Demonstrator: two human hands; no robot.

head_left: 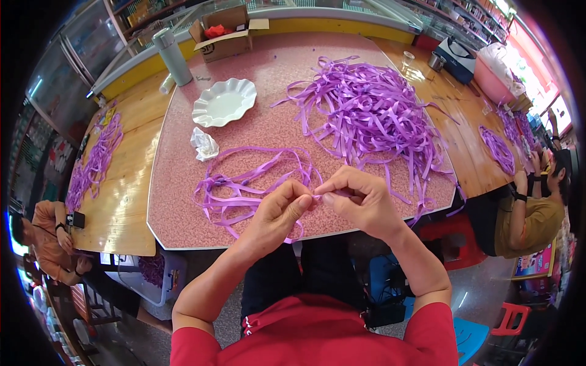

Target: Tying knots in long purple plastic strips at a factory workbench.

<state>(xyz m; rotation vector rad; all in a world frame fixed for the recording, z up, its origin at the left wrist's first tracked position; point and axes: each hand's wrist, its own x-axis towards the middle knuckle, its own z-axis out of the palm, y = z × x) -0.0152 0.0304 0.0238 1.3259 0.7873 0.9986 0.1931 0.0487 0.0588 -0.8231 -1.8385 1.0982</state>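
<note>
So the pink tabletop [177, 201] is pretty busy. On the far left there's a tall grey-green bottle [173, 58], and right of it an open cardboard box [227, 46] with something red [217, 31] inside. Nearer, still left of the middle, you've got a white wavy-edged dish [224, 104], and just on the near side of that a crumpled white wad [204, 144]. The big one is a tangled heap of purple ribbons [378, 113] taking up the far right, with its near strands trailing down close to the right hand [366, 200], so that side is kinda crowded. Off to the right, the wooden table [448, 100] has a metal cup [436, 61], a pink basin [493, 76] and a coil of ribbon [497, 150]. One person [534, 219] sits on the right, another [49, 232] on the left.

A loose bunch of loops [213, 182] lies on the near part of the pink top, just beyond the left hand [274, 218].

As for the grip: both hands have thumb and index pinched together on a bit of purple ribbon [316, 196], fingertips nearly meeting. It sits right between them, above the near edge, at the right end of those loops. The fingers hide most of it, so I can't tell which strand it is.
</note>
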